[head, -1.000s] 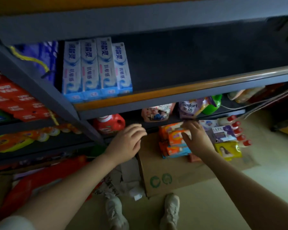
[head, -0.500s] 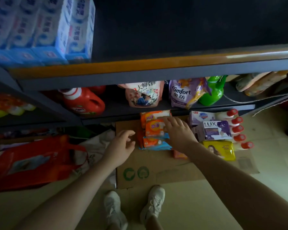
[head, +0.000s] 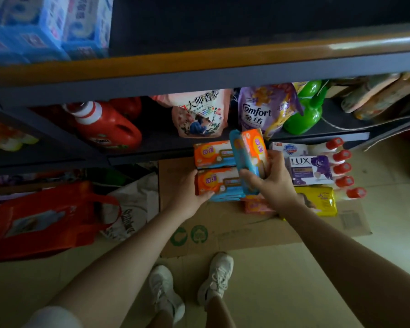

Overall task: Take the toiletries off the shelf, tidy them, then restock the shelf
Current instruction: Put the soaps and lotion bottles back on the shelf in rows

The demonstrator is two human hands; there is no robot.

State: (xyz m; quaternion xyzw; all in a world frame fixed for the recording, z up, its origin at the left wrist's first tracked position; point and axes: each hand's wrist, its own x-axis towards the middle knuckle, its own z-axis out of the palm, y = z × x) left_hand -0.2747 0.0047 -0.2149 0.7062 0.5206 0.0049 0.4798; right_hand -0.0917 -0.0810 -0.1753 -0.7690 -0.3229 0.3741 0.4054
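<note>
Toiletries lie on a flattened cardboard sheet (head: 234, 230) on the floor under the shelf. My right hand (head: 273, 183) grips an orange and blue soap pack (head: 252, 157), lifted and tilted on edge. My left hand (head: 189, 194) holds the near orange soap pack (head: 217, 182) of a low stack; another orange pack (head: 212, 153) lies behind it. To the right are a purple LUX box (head: 311, 170), a white soap box (head: 288, 149), a yellow pack (head: 322, 200) and several white bottles with red caps (head: 342, 168). The upper shelf (head: 223, 62) holds blue toothpaste boxes (head: 47, 27) at its left.
The lower shelf carries a red detergent jug (head: 107, 127), a pink refill pouch (head: 200, 112), a purple Comfort pouch (head: 263, 110) and a green bottle (head: 305, 112). A red bag (head: 40, 221) and a white bag (head: 130, 209) lie on the floor at left. My white shoes (head: 189, 287) stand below the cardboard.
My view dropped from the shelf to the floor. My right hand closed on a soap pack and lifted it on edge; my left hand moved right onto the near pack.
</note>
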